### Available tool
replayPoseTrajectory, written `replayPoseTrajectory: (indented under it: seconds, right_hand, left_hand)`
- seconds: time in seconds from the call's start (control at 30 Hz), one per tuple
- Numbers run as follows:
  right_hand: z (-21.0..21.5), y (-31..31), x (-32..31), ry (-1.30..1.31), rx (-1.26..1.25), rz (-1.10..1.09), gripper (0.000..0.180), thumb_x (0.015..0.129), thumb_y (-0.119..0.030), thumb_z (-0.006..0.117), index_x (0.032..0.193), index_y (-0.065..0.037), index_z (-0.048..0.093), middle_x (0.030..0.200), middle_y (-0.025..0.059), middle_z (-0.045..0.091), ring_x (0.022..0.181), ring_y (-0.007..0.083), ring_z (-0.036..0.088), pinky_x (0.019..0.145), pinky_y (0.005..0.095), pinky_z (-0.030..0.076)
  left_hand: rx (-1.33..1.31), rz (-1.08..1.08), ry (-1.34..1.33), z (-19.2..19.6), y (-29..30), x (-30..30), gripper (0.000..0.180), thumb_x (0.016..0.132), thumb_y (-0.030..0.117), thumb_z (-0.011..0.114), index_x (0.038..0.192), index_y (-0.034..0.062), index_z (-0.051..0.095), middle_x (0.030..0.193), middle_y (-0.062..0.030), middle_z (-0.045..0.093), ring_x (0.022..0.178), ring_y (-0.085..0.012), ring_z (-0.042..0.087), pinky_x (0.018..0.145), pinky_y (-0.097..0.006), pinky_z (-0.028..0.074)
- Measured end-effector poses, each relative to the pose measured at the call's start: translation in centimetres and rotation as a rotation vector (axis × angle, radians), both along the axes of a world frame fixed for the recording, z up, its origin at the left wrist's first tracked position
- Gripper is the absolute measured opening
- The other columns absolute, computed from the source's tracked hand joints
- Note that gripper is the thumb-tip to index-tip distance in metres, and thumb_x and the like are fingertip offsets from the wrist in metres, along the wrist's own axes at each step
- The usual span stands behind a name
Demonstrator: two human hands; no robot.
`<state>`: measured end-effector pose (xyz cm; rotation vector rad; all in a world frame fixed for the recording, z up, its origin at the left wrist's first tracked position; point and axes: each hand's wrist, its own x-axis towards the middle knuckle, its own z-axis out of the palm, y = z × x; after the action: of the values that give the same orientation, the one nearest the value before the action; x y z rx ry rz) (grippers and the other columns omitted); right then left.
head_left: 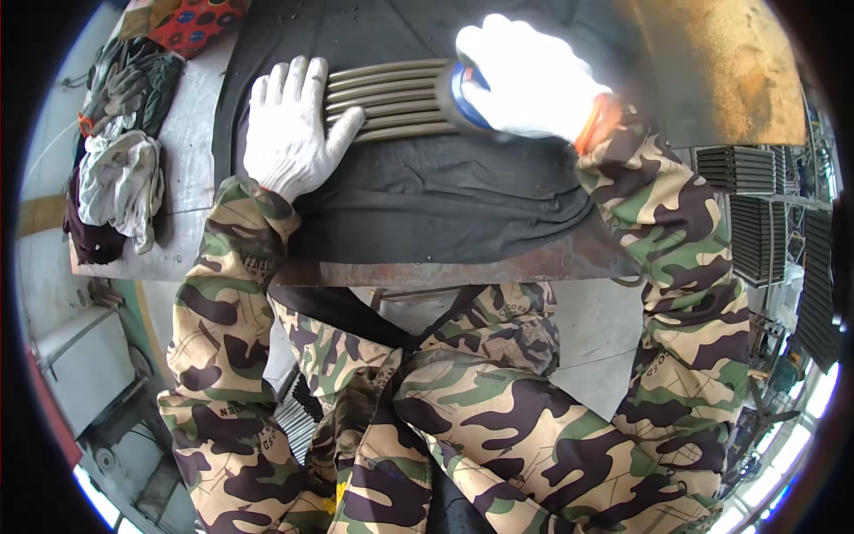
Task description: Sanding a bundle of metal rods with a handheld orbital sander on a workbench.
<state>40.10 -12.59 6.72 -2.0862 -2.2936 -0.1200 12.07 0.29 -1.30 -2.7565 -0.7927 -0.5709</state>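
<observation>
A slatted metal piece (391, 100), made of several parallel grey-brown bars, lies crosswise on a black cloth (427, 196). My left hand (292, 125), in a white knit glove, rests flat over its left end with the fingers straight and the thumb spread onto the lower bars. Over the right end, my right hand (534, 80), also gloved in white, has its fingers wrapped round a rounded blue and dark grey tool (464, 96). The tool's edge overlaps the bars. Most of it is hidden under the glove, and some motion blurs that hand.
Crumpled white cloth (120, 182) and dark gloves (124, 89) lie at the table's left, below a red patterned cloth (196, 27). A stained tan board (712, 71) covers the far right. Stacks of slatted metal pieces (756, 236) stand beyond the table's right side.
</observation>
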Motion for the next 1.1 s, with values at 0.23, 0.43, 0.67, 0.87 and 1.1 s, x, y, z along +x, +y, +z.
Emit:
replayPoseTrajectory:
  seconds: [0.23, 0.43, 0.67, 0.87, 1.1]
  right_hand:
    - [-1.1, -0.7, 2.5, -0.022, 0.047, 0.03, 0.029, 0.099, -0.033, 0.067, 0.118, -0.012, 0.065, 0.109, 0.0168, 0.067, 0.099, 0.0385, 0.07, 0.085, 0.0502, 0.058]
    - [-0.1, -1.0, 2.7, 0.004, 0.009, -0.014, 0.029, 0.098, -0.033, 0.068, 0.12, -0.014, 0.067, 0.112, 0.016, 0.067, 0.102, 0.0376, 0.07, 0.088, 0.0494, 0.058]
    - [-1.0, 0.1, 2.9, -0.046, 0.159, 0.063, 0.022, 0.097, -0.028, 0.066, 0.112, -0.013, 0.067, 0.095, 0.0167, 0.066, 0.091, 0.0373, 0.074, 0.079, 0.053, 0.061]
    - [-0.3, 1.0, 2.0, -0.014, 0.09, 0.036, 0.028, 0.097, -0.029, 0.065, 0.12, -0.012, 0.067, 0.101, 0.0185, 0.067, 0.098, 0.037, 0.074, 0.086, 0.0509, 0.061]
    - [-0.4, 2.5, 1.7, 0.027, 0.018, 0.028, 0.026, 0.099, -0.031, 0.064, 0.117, -0.013, 0.068, 0.108, 0.019, 0.068, 0.101, 0.0393, 0.074, 0.086, 0.0539, 0.06]
  left_hand:
    - [0.034, -0.008, -0.062, -0.6, 0.1, 0.0, 0.071, 0.099, 0.053, 0.067, 0.139, -0.0054, 0.063, 0.137, -0.0237, 0.066, 0.126, -0.0393, 0.058, 0.111, -0.051, 0.042]
    - [-0.032, -0.01, -0.086, -0.8, 0.9, 0.4, 0.065, 0.099, 0.052, 0.069, 0.131, -0.0051, 0.066, 0.132, -0.0222, 0.067, 0.125, -0.0382, 0.06, 0.112, -0.052, 0.042]
    - [-0.024, 0.015, -0.013, -0.7, -0.5, 0.2, 0.071, 0.1, 0.05, 0.067, 0.145, -0.0061, 0.061, 0.147, -0.0261, 0.062, 0.137, -0.0418, 0.055, 0.121, -0.053, 0.036]
    - [-0.098, 0.019, -0.004, -0.3, -0.7, -0.1, 0.071, 0.103, 0.045, 0.063, 0.152, -0.0062, 0.054, 0.152, -0.0302, 0.058, 0.143, -0.0474, 0.051, 0.124, -0.056, 0.034]
    - [-0.022, -0.009, -0.085, -0.4, -0.6, 0.7, 0.067, 0.098, 0.049, 0.07, 0.138, -0.0043, 0.063, 0.139, -0.0228, 0.066, 0.127, -0.0385, 0.059, 0.113, -0.051, 0.042]
